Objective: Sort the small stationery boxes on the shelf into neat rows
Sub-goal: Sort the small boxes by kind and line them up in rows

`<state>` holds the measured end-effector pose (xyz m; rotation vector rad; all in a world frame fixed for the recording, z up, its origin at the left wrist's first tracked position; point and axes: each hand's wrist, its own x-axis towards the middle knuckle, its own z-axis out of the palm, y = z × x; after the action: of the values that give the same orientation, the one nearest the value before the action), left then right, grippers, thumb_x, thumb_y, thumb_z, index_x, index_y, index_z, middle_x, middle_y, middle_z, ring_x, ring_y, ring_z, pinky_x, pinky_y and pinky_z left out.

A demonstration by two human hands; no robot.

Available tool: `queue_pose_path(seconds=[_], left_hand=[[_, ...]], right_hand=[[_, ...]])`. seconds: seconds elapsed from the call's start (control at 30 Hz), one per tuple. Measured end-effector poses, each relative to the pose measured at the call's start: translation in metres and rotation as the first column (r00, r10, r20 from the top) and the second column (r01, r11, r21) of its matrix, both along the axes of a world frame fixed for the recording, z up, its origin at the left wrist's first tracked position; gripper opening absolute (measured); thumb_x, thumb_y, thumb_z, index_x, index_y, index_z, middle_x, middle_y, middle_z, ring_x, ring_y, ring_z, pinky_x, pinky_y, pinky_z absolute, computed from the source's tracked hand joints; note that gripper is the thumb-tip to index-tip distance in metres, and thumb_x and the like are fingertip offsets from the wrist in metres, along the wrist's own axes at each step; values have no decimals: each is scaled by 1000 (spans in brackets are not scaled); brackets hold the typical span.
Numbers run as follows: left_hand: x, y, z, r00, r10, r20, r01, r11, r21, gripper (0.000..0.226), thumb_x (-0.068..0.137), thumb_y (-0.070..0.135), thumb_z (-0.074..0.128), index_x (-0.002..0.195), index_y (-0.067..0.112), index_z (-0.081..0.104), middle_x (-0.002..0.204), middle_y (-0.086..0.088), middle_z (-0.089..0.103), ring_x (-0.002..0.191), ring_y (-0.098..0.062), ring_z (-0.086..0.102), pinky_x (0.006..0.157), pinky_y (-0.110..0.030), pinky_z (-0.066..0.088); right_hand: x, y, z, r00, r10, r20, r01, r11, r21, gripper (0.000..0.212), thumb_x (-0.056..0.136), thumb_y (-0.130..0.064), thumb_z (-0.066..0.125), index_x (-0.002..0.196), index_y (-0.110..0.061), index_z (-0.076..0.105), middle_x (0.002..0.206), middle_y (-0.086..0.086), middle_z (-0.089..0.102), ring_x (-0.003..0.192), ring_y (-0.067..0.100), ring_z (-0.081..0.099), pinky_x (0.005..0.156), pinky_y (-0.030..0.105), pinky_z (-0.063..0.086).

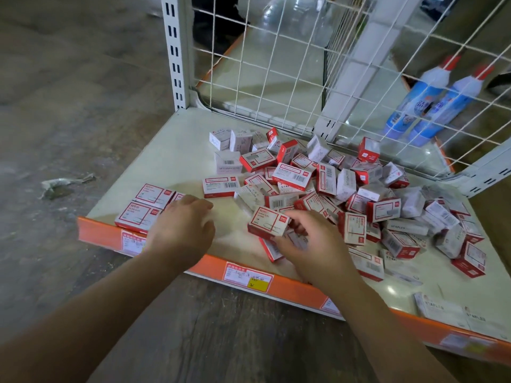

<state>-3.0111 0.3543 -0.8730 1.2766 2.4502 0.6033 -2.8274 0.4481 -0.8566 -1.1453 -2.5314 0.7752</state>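
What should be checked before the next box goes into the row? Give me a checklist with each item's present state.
1. Box in hand: the right hand grips a red and white paper clip box, label up. Ok.
2. Row started: two boxes lie flat, side by side, at the front left corner of the shelf. Ok.
3. Free spot beside the row: the left hand covers it, resting on a third box. Cannot tell.
4. Path from pile to row: bare shelf between the hands. Ok.
5. Same kind as the row: both labels are too blurred to compare. Cannot tell.
6. Rest sorted: the pile lies jumbled. Not ok.
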Motion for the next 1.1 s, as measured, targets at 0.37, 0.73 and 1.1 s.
queue_pose_path(seconds=[0.37, 0.73, 1.1], left_hand=[[-46, -19, -2, 983, -11, -182, 15, 1000, 24, 33, 92, 20, 47, 122, 17, 61, 132, -2, 52, 118, -24, 49, 99, -33, 34], [-78, -18, -13, 991, 25, -129, -35, 996, -79, 44, 98, 32, 35, 141, 24, 37, 151, 2, 29, 138, -18, 25, 110, -32, 22], [-82, -18, -16, 999, 50, 15, -51, 998, 41, 36, 94, 28, 46, 130, 23, 52, 138, 9, 43, 116, -14, 50, 88, -29, 45]], right_hand=[[-70, 6, -5, 996, 71, -46, -68, 995, 75, 34, 84, -26, 63, 118, -20, 58, 97, -14, 52, 94, 5, 52, 72, 9, 36], [-117, 24, -16, 996, 75, -57, -73, 997, 35, 29, 83, -26, 63, 111, -22, 62, 106, -6, 64, 97, 10, 57, 78, 20, 42], [-120, 15, -23, 995, 84, -46, -86, 994, -62, 22, 82, -27, 65, 104, -23, 65, 99, -9, 65, 90, 6, 59, 80, 21, 49]])
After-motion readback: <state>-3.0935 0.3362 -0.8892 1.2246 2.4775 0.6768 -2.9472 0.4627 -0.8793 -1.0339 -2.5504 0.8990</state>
